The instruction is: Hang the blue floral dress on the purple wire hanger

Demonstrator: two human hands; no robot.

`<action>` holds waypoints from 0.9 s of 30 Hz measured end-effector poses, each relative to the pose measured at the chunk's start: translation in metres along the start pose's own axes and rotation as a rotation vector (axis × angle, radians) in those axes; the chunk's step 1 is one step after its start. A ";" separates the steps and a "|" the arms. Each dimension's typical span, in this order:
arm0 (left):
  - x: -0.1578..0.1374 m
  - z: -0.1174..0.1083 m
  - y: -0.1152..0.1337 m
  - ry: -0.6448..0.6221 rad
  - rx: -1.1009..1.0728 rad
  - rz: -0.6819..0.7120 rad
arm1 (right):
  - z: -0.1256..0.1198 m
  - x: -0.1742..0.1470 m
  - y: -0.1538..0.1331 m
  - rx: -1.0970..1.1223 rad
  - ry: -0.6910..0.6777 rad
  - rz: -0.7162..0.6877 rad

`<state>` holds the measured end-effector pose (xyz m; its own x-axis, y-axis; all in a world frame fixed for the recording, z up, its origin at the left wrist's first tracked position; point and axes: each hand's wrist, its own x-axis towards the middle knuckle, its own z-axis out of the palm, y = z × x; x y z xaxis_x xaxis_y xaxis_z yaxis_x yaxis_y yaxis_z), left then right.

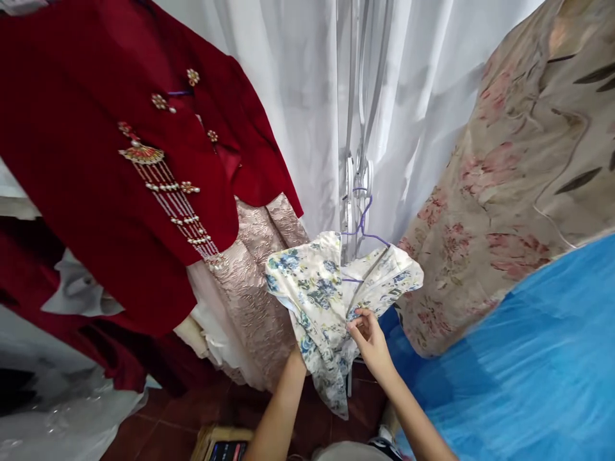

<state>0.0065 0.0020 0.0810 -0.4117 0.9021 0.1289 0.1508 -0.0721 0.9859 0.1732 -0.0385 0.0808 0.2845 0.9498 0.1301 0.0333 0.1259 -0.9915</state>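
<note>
A white top with blue and green flowers (319, 288) hangs from a thin purple hanger (368, 234) in front of me. My right hand (369, 336) pinches the top at its front, near the lower end of a grey-brown strip (368, 282) that runs down the V-shaped neckline. On the other side, my left hand (298, 362) reaches in behind or under the cloth. Only the wrist and forearm show there; the fingers are hidden by the fabric.
A dark red jacket (72, 128) with beaded ornaments and a pink brocade garment (254, 288) hang at left. Right of me are a beige floral dress (504, 173) and blue tulle (528, 358). White curtains (293, 96) hang behind a metal stand (353, 128).
</note>
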 end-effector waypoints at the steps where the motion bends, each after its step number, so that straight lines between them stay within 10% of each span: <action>1: -0.001 -0.002 -0.003 -0.050 -0.080 -0.026 | 0.005 0.003 0.002 -0.055 -0.019 -0.004; 5: -0.014 -0.025 -0.019 -0.388 -0.496 -0.315 | 0.023 0.002 0.008 -0.185 -0.064 -0.035; 8: -0.017 -0.040 -0.027 -0.370 -0.436 -0.409 | 0.028 -0.008 0.006 -0.193 -0.117 -0.052; 14: -0.015 -0.046 -0.028 0.001 -0.095 0.311 | 0.018 -0.035 -0.013 -0.387 -0.269 -0.160; 16: -0.024 -0.040 -0.026 -0.133 0.009 0.517 | 0.014 -0.042 -0.023 -0.507 -0.325 -0.199; 20: -0.046 -0.018 -0.017 -0.591 0.071 0.497 | 0.002 -0.039 -0.046 -0.826 -0.418 -0.312; 27: -0.067 -0.006 -0.004 -0.708 0.070 0.469 | -0.047 0.051 -0.128 -1.133 -0.411 -0.550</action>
<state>0.0284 -0.0610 0.0693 0.3629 0.8405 0.4022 0.2299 -0.4991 0.8355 0.2280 -0.0200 0.2145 -0.3253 0.8945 0.3065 0.8837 0.4030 -0.2382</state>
